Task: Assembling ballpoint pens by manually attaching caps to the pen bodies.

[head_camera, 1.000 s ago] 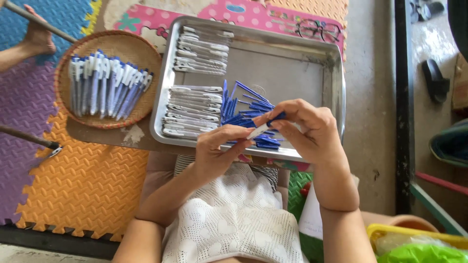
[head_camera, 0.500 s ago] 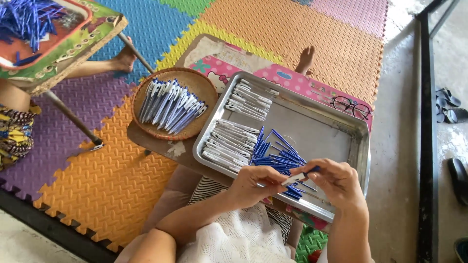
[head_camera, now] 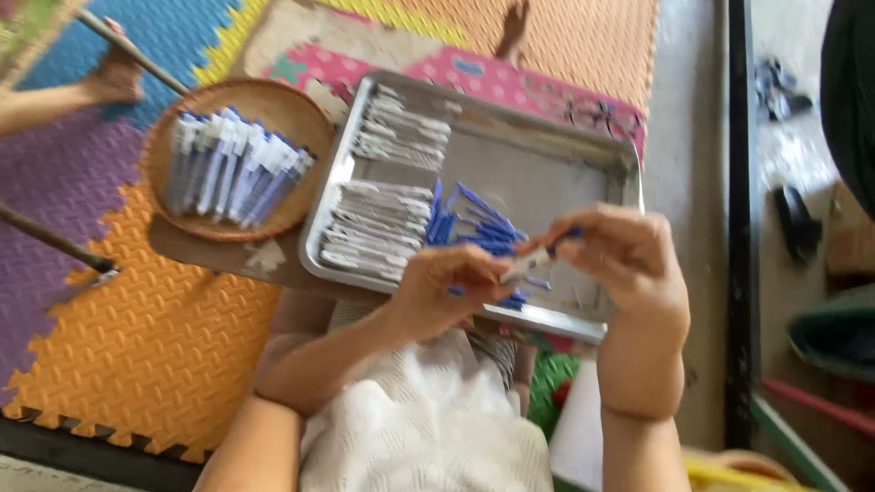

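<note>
Head view: both hands' fingers pinch a small white pen part [head_camera: 527,265] between them above the metal tray [head_camera: 583,173].

A slim white-and-blue pen [head_camera: 533,261] lies tilted, pinched at both ends.

Bright, even daylight; soft shadows; the whole view smeared by motion blur

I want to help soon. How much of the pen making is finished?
Done: a round basket full of assembled pens. In hand: the left hand and right hand join one pen. Left: white barrels and loose blue parts in the metal tray.
</note>
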